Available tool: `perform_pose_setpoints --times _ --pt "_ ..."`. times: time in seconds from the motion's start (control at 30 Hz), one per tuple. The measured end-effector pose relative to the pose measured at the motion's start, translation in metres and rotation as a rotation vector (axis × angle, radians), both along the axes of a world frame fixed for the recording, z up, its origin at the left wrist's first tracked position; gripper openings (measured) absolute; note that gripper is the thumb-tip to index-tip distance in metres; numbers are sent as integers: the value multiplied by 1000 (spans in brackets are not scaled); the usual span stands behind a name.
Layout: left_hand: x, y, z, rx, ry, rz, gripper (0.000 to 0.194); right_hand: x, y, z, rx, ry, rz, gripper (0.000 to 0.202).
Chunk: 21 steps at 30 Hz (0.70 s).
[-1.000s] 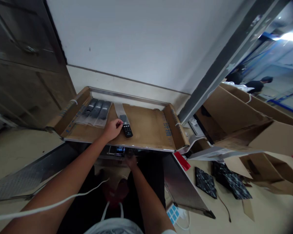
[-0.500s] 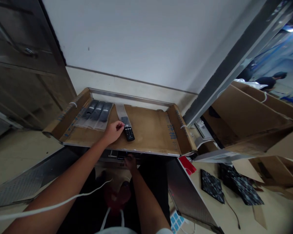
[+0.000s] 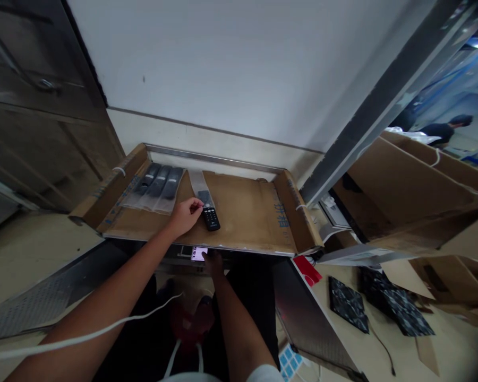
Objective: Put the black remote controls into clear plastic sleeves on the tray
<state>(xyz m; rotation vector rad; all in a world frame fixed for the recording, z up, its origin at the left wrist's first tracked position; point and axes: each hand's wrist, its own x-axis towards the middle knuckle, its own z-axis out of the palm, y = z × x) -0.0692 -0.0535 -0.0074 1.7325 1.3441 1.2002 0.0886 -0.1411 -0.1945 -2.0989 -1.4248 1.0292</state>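
Note:
A black remote control (image 3: 211, 218) lies on the cardboard-lined table (image 3: 247, 212), its upper end inside a clear plastic sleeve (image 3: 197, 182). My left hand (image 3: 187, 215) pinches the edge of that sleeve beside the remote. Below the table's front edge, my right hand (image 3: 213, 262) is in shadow at a phone (image 3: 199, 253) with a lit screen, a finger reaching onto it; its other fingers are too dark to make out. Several bagged dark remotes (image 3: 159, 183) lie side by side at the table's left.
Raised cardboard flaps edge the table left and right. Large cardboard boxes (image 3: 418, 196) stand at the right, and dark patterned panels (image 3: 347, 303) lie below them. A white cable (image 3: 103, 330) crosses over my left forearm. A person in dark clothes (image 3: 442, 130) is far right.
The phone's screen has gone from dark to lit. My left hand and the remote have stayed in place. The distant person's head and body have shifted slightly.

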Motion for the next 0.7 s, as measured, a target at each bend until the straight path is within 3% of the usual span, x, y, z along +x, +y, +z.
perform_pose_setpoints --times 0.13,0.23,0.3,0.37,0.43,0.5,0.57,0.63,0.7 --pt "0 1 -2 4 -1 -4 15 1 -1 18 -60 -43 -58 21" --pt "-1 1 -2 5 15 1 16 3 -23 47 -22 -65 -84 24" --pt "-1 1 -2 10 35 3 16 6 -48 80 79 -35 -20 26" --pt "-1 1 -2 23 50 1 16 13 -73 123 374 54 188 34" --pt "-1 1 -2 34 60 1 16 24 -84 170 631 59 275 30" --pt "-1 0 -2 36 65 -1 15 39 -74 209 782 -24 204 14" --pt "-1 0 -1 40 71 -2 15 54 -44 231 765 -40 218 35" --pt "-1 -1 0 54 75 -5 15 65 -6 232 640 45 367 59" --pt "-1 -1 1 61 78 -7 15 69 29 221 507 97 487 71"
